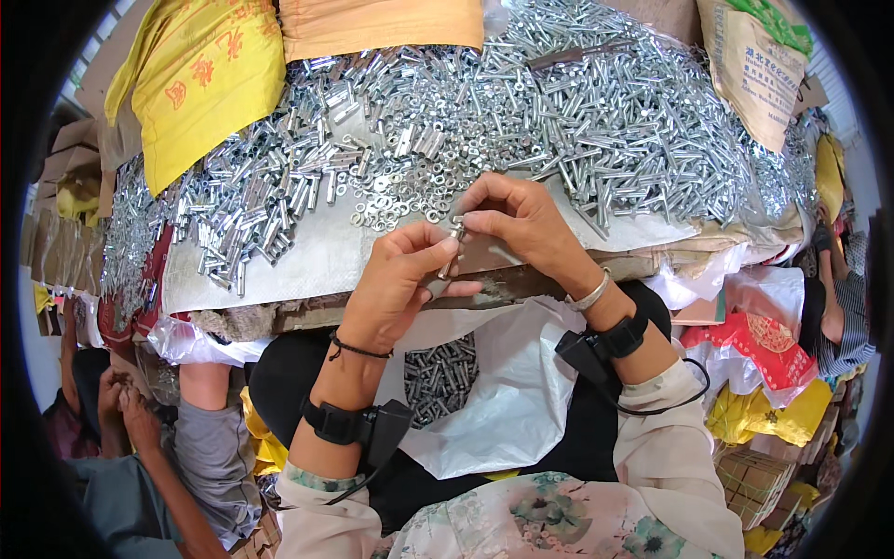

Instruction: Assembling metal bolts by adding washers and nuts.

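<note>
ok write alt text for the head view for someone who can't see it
A left hand and a right hand pinch a slim silvery bolt in front of heaped metal sleeves, washers and loose bolts. Below, an open white plastic bag on the person's lap holds more silvery fasteners.

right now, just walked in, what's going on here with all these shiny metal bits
A person holds a slim silver metal piece between both bare hands: the left hand grips it lower down, while the right hand pinches near its upper end. Behind the hands lie small silver metal rings, short silver metal tubes to the left and long silver metal rods to the right. In the lap, an open white plastic bag contains grey metal pieces.
</note>
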The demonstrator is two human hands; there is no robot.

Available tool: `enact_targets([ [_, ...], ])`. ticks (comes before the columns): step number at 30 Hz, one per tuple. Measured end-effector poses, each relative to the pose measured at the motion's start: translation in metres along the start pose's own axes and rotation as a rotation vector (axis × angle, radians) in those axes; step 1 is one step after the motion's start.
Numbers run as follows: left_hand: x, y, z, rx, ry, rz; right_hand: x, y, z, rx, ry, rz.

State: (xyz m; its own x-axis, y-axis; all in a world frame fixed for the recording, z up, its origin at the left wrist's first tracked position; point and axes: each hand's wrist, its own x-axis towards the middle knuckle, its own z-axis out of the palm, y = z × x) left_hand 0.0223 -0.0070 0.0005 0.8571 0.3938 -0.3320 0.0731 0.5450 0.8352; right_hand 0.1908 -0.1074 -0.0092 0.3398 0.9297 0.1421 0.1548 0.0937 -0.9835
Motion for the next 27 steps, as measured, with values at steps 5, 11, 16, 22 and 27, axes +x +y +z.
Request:
enact_targets([
  [5, -0.006, 0.006, -0.006, -0.065, -0.055, -0.108, 0.0, -0.005, -0.003, 0.132, -0.135, 0.05],
  [11, -0.007, 0.006, -0.008, -0.044, -0.08, -0.111, -0.002, -0.008, -0.004, 0.133, -0.19, 0.047],
  [16, -0.007, -0.003, -0.004, 0.112, -0.009, 0.057, -0.002, -0.008, -0.001, -0.027, -0.15, 0.064],
  [22, -0.005, -0.007, -0.005, 0.197, 0.036, 0.107, -0.004, 0.0, 0.003, -0.09, -0.04, -0.201],
  [27, -0.006, -0.011, -0.002, 0.223, -0.009, 0.177, -0.004, 0.004, 0.003, -0.396, 0.001, -0.29],
])
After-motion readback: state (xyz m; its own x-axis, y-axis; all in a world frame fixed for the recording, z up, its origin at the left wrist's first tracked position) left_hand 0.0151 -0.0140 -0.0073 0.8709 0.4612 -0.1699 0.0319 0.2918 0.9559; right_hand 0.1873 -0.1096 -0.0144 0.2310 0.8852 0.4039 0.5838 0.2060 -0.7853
